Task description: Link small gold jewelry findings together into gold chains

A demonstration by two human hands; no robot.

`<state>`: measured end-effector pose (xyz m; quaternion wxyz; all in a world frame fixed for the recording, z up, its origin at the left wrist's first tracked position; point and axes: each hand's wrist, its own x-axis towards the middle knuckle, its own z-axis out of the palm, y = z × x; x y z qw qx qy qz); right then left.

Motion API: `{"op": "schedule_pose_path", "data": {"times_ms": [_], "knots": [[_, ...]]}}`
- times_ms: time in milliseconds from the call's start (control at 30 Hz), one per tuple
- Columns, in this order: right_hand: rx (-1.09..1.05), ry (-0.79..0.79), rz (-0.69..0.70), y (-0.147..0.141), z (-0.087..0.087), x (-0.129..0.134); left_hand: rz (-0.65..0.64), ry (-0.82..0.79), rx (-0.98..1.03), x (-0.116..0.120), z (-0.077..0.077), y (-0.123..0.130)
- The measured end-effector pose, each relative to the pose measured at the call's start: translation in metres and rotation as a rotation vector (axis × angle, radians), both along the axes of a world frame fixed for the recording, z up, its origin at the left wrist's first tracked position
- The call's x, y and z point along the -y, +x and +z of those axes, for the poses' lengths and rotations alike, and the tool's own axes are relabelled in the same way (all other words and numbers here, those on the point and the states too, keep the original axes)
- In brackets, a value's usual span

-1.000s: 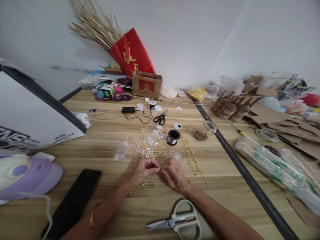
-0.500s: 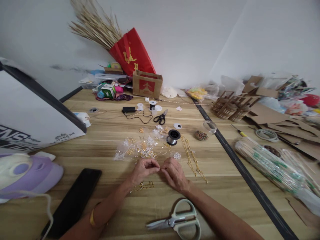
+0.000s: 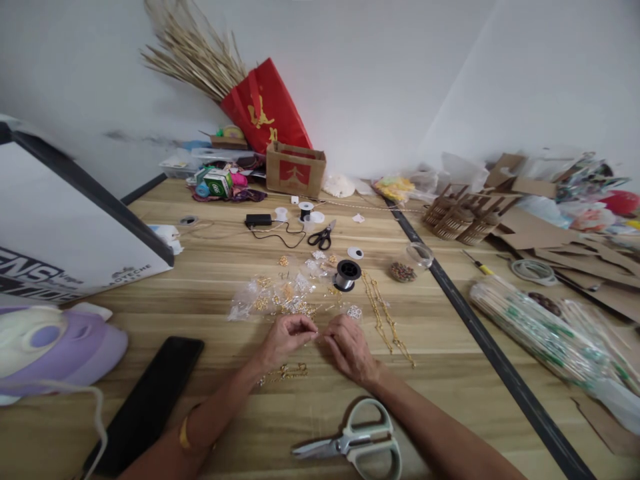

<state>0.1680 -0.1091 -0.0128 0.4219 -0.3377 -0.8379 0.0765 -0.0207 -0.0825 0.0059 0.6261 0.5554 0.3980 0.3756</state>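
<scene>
My left hand [image 3: 289, 339] is closed in a pinch, with something tiny at its fingertips that I cannot make out. Close by on the right, my right hand [image 3: 349, 343] is closed too, thumb and fingers together, and what it grips is hidden. A small gap separates the two sets of fingertips. Gold chain pieces [image 3: 285, 373] lie beside my left wrist. A long gold chain [image 3: 383, 313] rests to the right of my right hand. Beyond the hands are plastic bags of gold and silver findings [image 3: 280, 293] and a black spool of silver wire [image 3: 347, 275].
White-handled scissors [image 3: 367, 440] lie in front, between my forearms. A black phone [image 3: 150, 400] and a purple-white object [image 3: 65, 347] are at left. Black scissors [image 3: 323, 236], a tub of beads [image 3: 403, 271] and bagged sticks [image 3: 535, 327] lie farther off.
My fingertips have drawn slightly apart; the left ones shifted a little left and the right ones a little right. Otherwise the table looks the same.
</scene>
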Motion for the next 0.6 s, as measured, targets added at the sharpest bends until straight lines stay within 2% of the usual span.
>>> {"op": "schedule_pose_path", "data": {"times_ms": [300,600], "knots": [[0.011,0.011,-0.004,0.0002,0.0016,-0.0003,0.006,0.025,-0.005,-0.0002,-0.0039,-0.0006],[0.012,0.016,0.003,-0.0002,0.0008,-0.0011,-0.008,0.027,-0.021,-0.0003,-0.0015,0.0003]]}}
